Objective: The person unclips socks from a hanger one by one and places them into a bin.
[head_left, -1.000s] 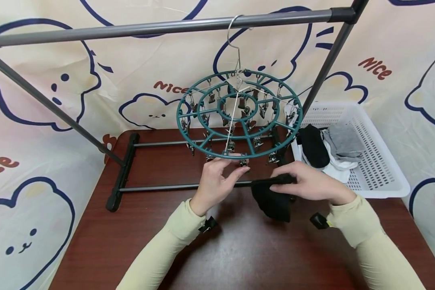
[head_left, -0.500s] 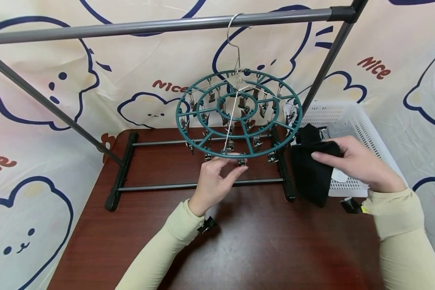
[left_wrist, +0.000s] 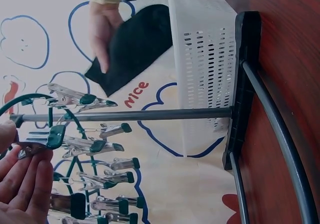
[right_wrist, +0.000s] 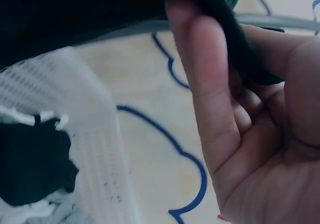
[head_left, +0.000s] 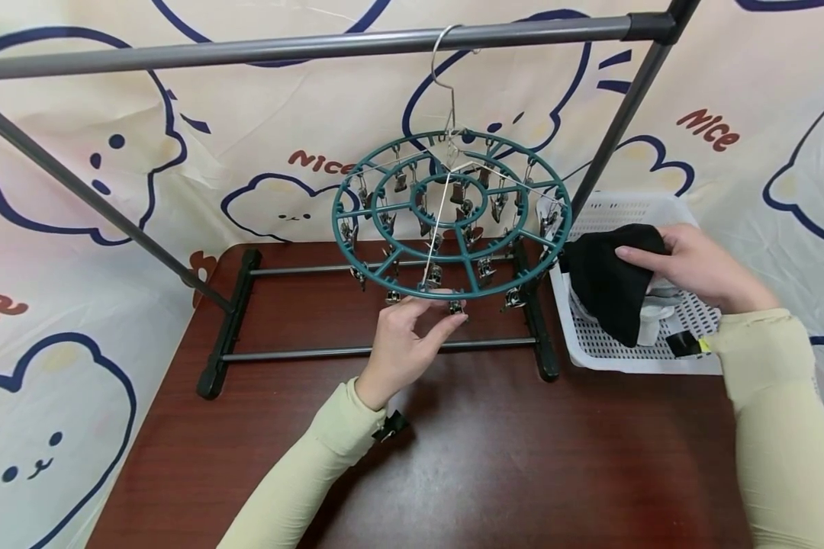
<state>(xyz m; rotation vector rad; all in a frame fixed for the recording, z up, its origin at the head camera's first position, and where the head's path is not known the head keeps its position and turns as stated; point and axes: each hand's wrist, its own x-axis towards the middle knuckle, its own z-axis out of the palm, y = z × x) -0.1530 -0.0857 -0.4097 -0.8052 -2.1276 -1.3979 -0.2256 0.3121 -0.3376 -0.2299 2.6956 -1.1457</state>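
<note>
My left hand (head_left: 401,347) is at the front rim of a round green clip hanger (head_left: 470,268), pinching a small metal clip (head_left: 456,306) between thumb and fingers. That clip (left_wrist: 40,144) shows close up in the left wrist view, its green-tipped end apart from any cloth. Off to the right, my right hand (head_left: 703,267) grips one end of a black sock (head_left: 611,278) between thumb and fingers. The sock hangs over the white basket (head_left: 648,366) and hides part of what lies inside. In the right wrist view, dark fabric (right_wrist: 75,18) runs behind the fingers.
The hanger's hook (head_left: 442,65) loops over the top bar (head_left: 281,55) of a grey rack standing on the brown table (head_left: 487,473). Several other clips (left_wrist: 120,164) dangle from the rings. More black, white and grey cloth (right_wrist: 35,159) lies in the basket.
My right hand has carried the black sock rightward, away from the clip at the hanger's front, to above the basket. The left hand has stayed at the clip.
</note>
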